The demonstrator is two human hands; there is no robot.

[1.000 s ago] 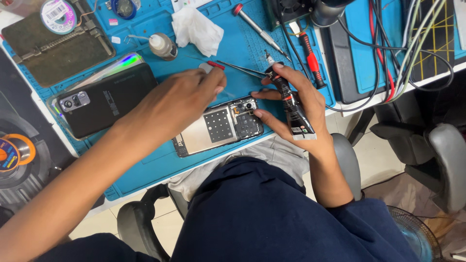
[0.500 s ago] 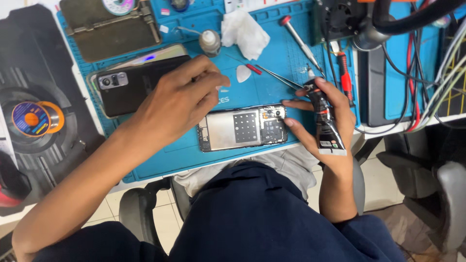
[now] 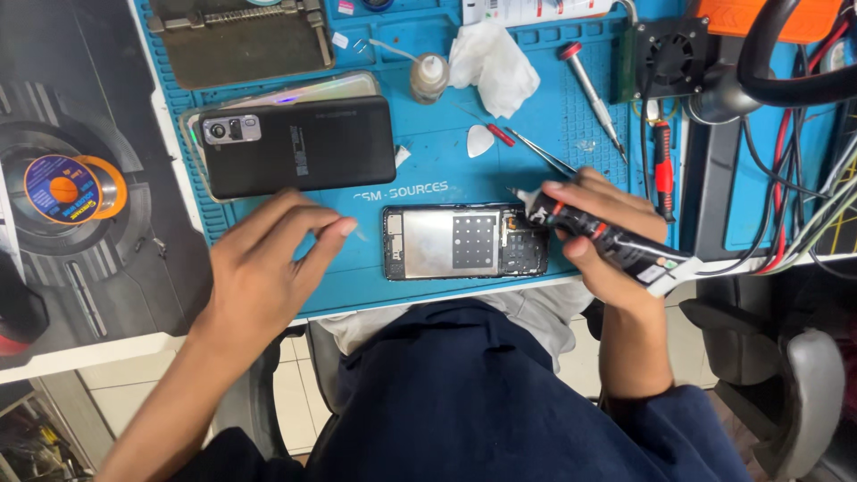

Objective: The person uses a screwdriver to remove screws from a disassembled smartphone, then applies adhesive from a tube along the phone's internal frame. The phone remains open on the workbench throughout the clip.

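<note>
Glue tube point(image 3: 607, 237) half-hidden in right hand point(image 3: 607, 245), left hand point(image 3: 268, 268) blurred — tip unclear

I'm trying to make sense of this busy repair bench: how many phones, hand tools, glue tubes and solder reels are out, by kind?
Phones: 2, an opened phone and a black phone.
Hand tools: 3, a red-tipped screwdriver, tweezers, a red-handled tool.
Glue tubes: 1, the tube in the right hand.
Solder reels: 1, the reel.
Total: 7.
</note>
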